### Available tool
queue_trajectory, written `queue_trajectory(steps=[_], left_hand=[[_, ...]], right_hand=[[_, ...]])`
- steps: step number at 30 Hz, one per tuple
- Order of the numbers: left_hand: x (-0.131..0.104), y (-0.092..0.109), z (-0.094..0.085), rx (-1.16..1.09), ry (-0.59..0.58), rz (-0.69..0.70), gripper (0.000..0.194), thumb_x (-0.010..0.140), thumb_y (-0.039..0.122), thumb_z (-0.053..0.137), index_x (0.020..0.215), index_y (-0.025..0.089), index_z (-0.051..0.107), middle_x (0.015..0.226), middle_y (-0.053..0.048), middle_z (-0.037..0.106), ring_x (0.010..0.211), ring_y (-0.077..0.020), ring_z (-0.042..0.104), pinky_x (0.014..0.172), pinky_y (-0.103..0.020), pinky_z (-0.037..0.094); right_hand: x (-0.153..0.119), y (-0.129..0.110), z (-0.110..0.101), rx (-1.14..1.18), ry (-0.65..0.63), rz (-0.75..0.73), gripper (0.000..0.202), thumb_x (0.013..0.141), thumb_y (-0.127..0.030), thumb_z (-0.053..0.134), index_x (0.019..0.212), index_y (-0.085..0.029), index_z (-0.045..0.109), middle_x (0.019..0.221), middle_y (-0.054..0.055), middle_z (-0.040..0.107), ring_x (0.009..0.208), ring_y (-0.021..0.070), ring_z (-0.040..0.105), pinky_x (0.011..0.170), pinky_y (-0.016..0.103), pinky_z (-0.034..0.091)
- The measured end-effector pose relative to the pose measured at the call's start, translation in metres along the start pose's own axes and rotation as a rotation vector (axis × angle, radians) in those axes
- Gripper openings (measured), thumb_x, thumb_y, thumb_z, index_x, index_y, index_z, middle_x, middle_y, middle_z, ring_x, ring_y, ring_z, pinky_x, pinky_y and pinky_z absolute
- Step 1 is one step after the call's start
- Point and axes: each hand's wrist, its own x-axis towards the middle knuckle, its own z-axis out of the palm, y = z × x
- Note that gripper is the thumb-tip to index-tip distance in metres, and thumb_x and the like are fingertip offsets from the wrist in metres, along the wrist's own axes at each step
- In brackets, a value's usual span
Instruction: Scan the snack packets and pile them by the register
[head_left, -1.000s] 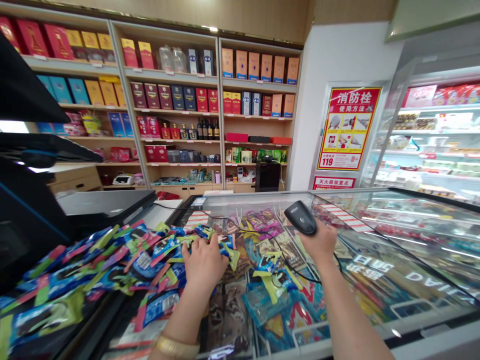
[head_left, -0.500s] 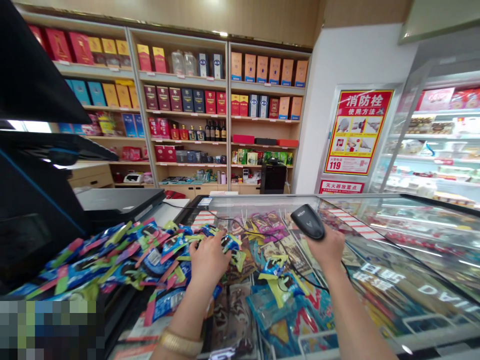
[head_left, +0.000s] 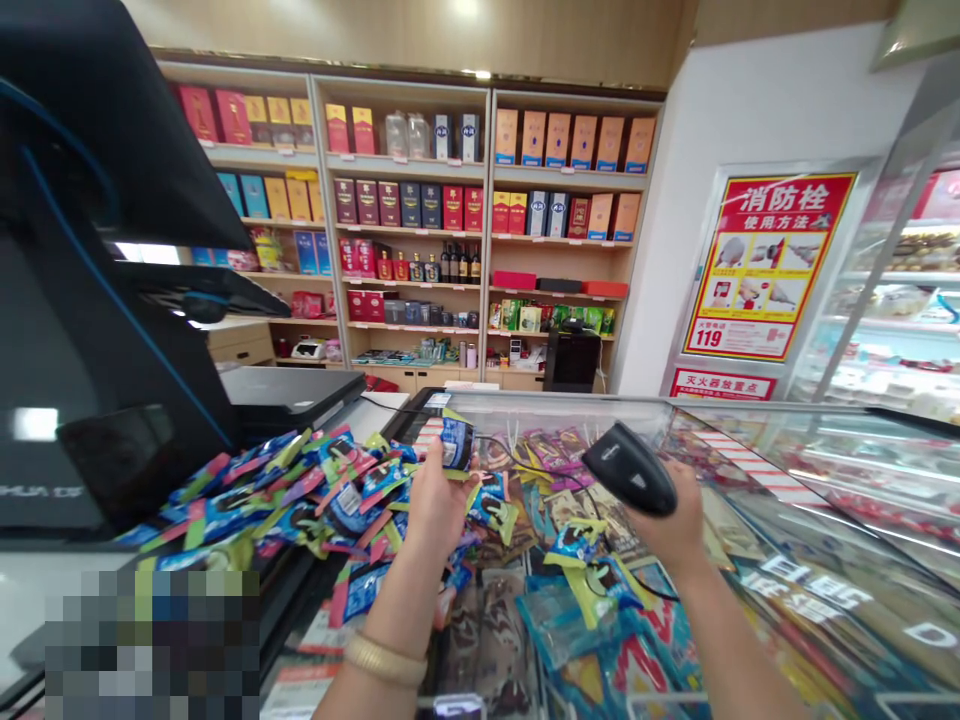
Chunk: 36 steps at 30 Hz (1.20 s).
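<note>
My left hand (head_left: 437,505) is closed on a small blue snack packet (head_left: 457,441), lifted just above the right end of the pile. That pile of blue, green and pink snack packets (head_left: 300,500) spreads from the checkout machine onto the glass-topped freezer. In my right hand (head_left: 675,520) is a black handheld barcode scanner (head_left: 630,470), its head pointing left and up toward the far edge. Its cord loops over the glass. Several similar packets (head_left: 592,570) lie on the glass between my two arms.
The dark checkout machine (head_left: 97,300) with its screen stands at left, a flat black scale plate (head_left: 292,390) behind the pile. Under the freezer's glass (head_left: 787,500) lie colourful packaged goods. Shelves of boxed bottles (head_left: 409,205) and a red fire-hydrant sign (head_left: 772,265) are beyond.
My left hand has picked a blue packet up from the pile and raised it. The view has turned slightly left. The scanner stays in my right hand.
</note>
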Motion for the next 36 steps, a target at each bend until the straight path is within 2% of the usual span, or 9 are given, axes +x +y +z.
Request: queue_trajectory(steps=[5, 8, 15, 19, 25, 30, 32, 34, 36], left_hand=[[-0.001, -0.007, 0.002, -0.091, 0.009, -0.072, 0.023, 0.087, 0.037, 0.054, 0.08, 0.017, 0.059, 0.069, 0.0, 0.062, 0.057, -0.0108, 0.058, 0.053, -0.021, 0.047], [-0.005, -0.011, 0.004, -0.1, -0.023, -0.09, 0.022, 0.085, 0.036, 0.055, 0.078, 0.015, 0.059, 0.067, -0.001, 0.061, 0.058, -0.0114, 0.058, 0.052, -0.021, 0.047], [-0.009, -0.017, 0.009, -0.073, -0.07, -0.023, 0.026, 0.083, 0.039, 0.056, 0.09, 0.015, 0.066, 0.077, -0.002, 0.065, 0.063, -0.0112, 0.058, 0.052, -0.02, 0.044], [-0.008, -0.022, 0.007, -0.021, -0.081, 0.012, 0.033, 0.077, 0.046, 0.062, 0.089, 0.016, 0.067, 0.082, -0.004, 0.067, 0.068, -0.0125, 0.059, 0.054, -0.02, 0.045], [-0.006, -0.026, 0.005, 0.056, -0.095, 0.02, 0.04, 0.078, 0.051, 0.06, 0.096, 0.016, 0.068, 0.079, -0.001, 0.065, 0.063, -0.0112, 0.055, 0.054, -0.02, 0.044], [-0.006, -0.026, 0.003, 0.139, -0.103, 0.063, 0.039, 0.083, 0.049, 0.054, 0.104, 0.019, 0.068, 0.093, -0.005, 0.069, 0.073, -0.0142, 0.06, 0.056, -0.021, 0.045], [-0.007, -0.027, 0.002, 0.228, -0.132, 0.118, 0.038, 0.084, 0.047, 0.055, 0.11, 0.022, 0.067, 0.107, -0.006, 0.069, 0.087, -0.0182, 0.064, 0.064, -0.024, 0.049], [-0.009, -0.03, 0.002, 0.363, -0.178, 0.213, 0.039, 0.083, 0.042, 0.058, 0.117, 0.024, 0.064, 0.122, -0.007, 0.065, 0.106, -0.0224, 0.061, 0.08, -0.03, 0.05], [-0.012, -0.035, 0.003, 0.538, -0.249, 0.318, 0.041, 0.083, 0.035, 0.059, 0.122, 0.023, 0.061, 0.13, -0.008, 0.061, 0.121, -0.0247, 0.054, 0.099, -0.037, 0.043]], right_hand=[[0.001, -0.031, 0.002, 0.067, -0.206, -0.152, 0.02, 0.068, -0.031, 0.052, 0.081, -0.021, 0.063, 0.072, 0.003, 0.061, 0.068, 0.0191, 0.054, 0.074, 0.035, 0.038], [0.0, -0.048, 0.003, 0.103, -0.279, -0.227, 0.016, 0.07, -0.032, 0.053, 0.079, -0.021, 0.061, 0.072, 0.001, 0.061, 0.067, 0.0174, 0.054, 0.076, 0.035, 0.034], [-0.002, -0.06, 0.006, 0.142, -0.404, -0.191, 0.016, 0.064, -0.024, 0.052, 0.078, -0.021, 0.058, 0.067, -0.001, 0.059, 0.065, 0.0159, 0.051, 0.075, 0.032, 0.029], [-0.002, -0.063, 0.006, 0.133, -0.438, -0.187, 0.012, 0.065, -0.026, 0.052, 0.074, -0.021, 0.057, 0.065, -0.001, 0.058, 0.063, 0.0152, 0.05, 0.073, 0.031, 0.029], [-0.003, -0.065, 0.007, 0.152, -0.446, -0.19, 0.014, 0.065, -0.025, 0.053, 0.076, -0.021, 0.06, 0.067, -0.001, 0.06, 0.064, 0.0155, 0.052, 0.073, 0.031, 0.029], [-0.004, -0.063, 0.008, 0.161, -0.453, -0.186, 0.014, 0.066, -0.027, 0.054, 0.078, -0.021, 0.06, 0.068, -0.001, 0.061, 0.065, 0.0158, 0.052, 0.074, 0.032, 0.029], [-0.002, -0.055, 0.007, 0.128, -0.391, -0.186, 0.018, 0.066, -0.029, 0.054, 0.081, -0.021, 0.061, 0.071, 0.0, 0.063, 0.067, 0.0166, 0.054, 0.076, 0.033, 0.03], [0.001, -0.041, 0.004, 0.052, -0.288, -0.171, 0.02, 0.067, -0.03, 0.053, 0.083, -0.021, 0.062, 0.076, 0.002, 0.066, 0.071, 0.0181, 0.057, 0.077, 0.033, 0.031], [0.004, -0.023, 0.001, -0.059, -0.184, -0.124, 0.02, 0.068, -0.031, 0.054, 0.083, -0.021, 0.062, 0.077, 0.003, 0.067, 0.073, 0.0196, 0.058, 0.077, 0.033, 0.032]])
